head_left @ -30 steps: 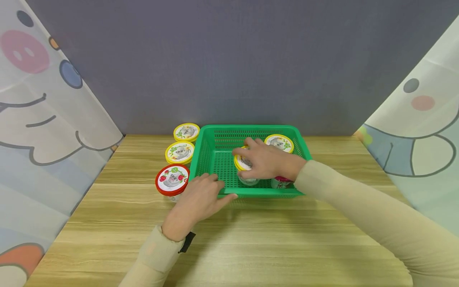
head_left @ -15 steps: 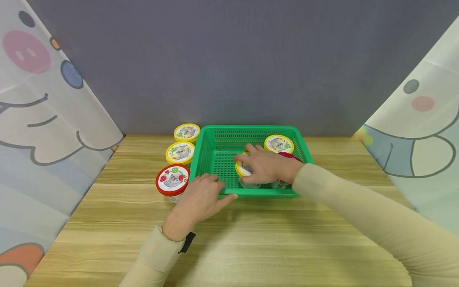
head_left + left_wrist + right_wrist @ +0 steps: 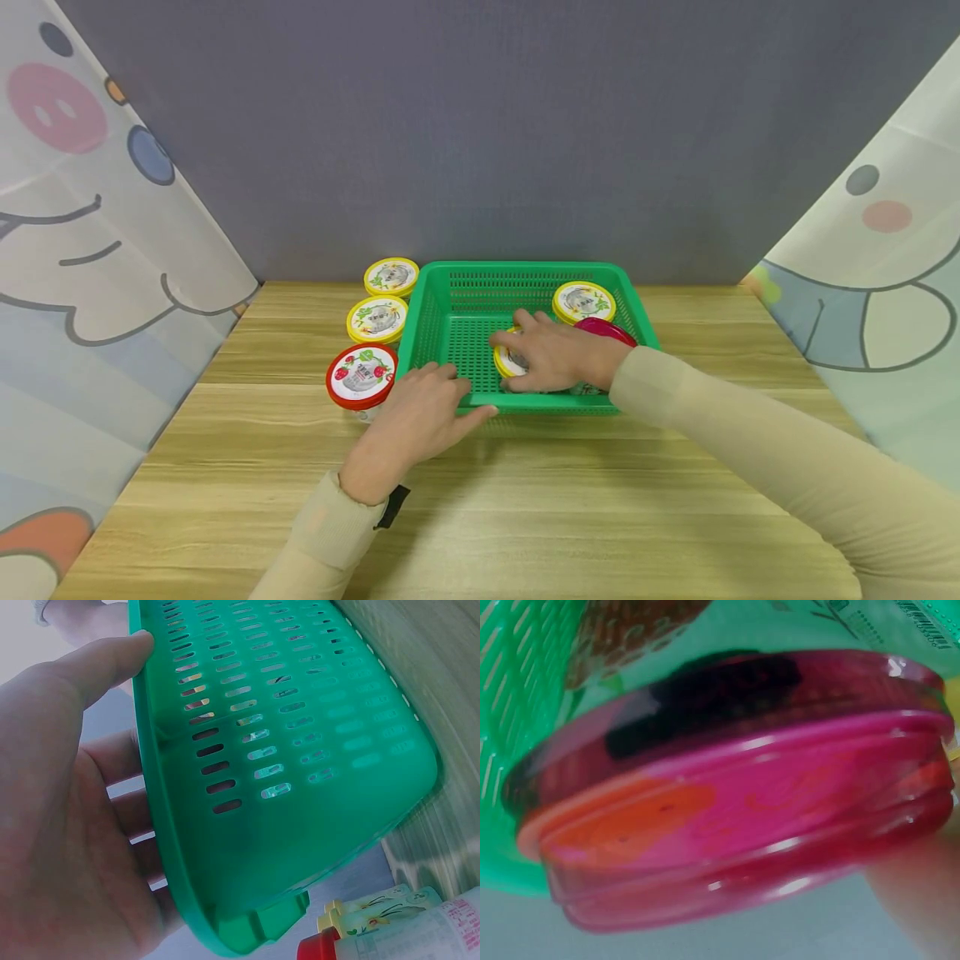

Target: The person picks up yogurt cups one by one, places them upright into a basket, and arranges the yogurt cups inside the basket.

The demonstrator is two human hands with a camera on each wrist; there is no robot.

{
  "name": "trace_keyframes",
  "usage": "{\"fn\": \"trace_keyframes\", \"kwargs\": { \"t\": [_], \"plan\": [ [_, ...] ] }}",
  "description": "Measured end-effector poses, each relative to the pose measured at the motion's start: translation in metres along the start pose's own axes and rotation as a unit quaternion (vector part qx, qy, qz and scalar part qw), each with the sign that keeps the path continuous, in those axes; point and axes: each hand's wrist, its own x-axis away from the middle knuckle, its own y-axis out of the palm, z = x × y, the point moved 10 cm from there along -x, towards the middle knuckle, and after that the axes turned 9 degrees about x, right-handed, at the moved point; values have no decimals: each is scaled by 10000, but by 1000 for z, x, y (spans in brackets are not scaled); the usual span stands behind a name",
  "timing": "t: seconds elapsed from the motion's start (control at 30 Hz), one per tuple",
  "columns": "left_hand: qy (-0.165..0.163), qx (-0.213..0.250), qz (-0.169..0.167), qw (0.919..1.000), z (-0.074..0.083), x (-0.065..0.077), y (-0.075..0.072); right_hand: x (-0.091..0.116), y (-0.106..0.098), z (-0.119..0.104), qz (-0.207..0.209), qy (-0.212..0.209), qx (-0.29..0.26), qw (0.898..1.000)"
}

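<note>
My left hand [image 3: 416, 417] holds the front left corner of a green plastic basket [image 3: 525, 402]. The left wrist view shows the thumb against the outer side of the rim [image 3: 157, 780] and the fingers behind it. Inside the basket, my right hand [image 3: 551, 357] grips a tub with a yellow lid [image 3: 510, 354] from above, mostly covered by the hand. Beside that hand stands a tub with a magenta lid [image 3: 606, 330], partly hidden by the wrist. Its lid [image 3: 765, 802] fills the right wrist view. Another yellow-lidded tub [image 3: 584, 302] stands in the back right corner.
Left of the basket, two yellow-lidded tubs [image 3: 377, 319] and a red-lidded tub [image 3: 362, 376] form a row on the wooden table [image 3: 525, 508]. A grey wall [image 3: 495, 133] rises behind, with cartoon-printed curtains [image 3: 67, 250] at both sides.
My right hand has moved slightly down and toward me with the yellow-lidded tub, uncovering more of the magenta lid. My left hand stays at the basket's corner.
</note>
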Motion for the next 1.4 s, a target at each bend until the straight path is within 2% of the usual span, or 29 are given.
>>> {"fn": "trace_keyframes", "kwargs": {
  "t": [0.37, 0.8, 1.4],
  "plan": [
    [46, 20, 87, 9999, 0, 1, -2, 1, 3, -2, -220, -17, 112, 9997],
    [21, -3, 22, 10000, 0, 1, 0, -1, 5, -2, -440, 137, 143, 9988],
    [15, -32, -9, 10000, -1, 0, 1, 5, 3, 2, -610, 330, 86, 9976]
  ]
}}
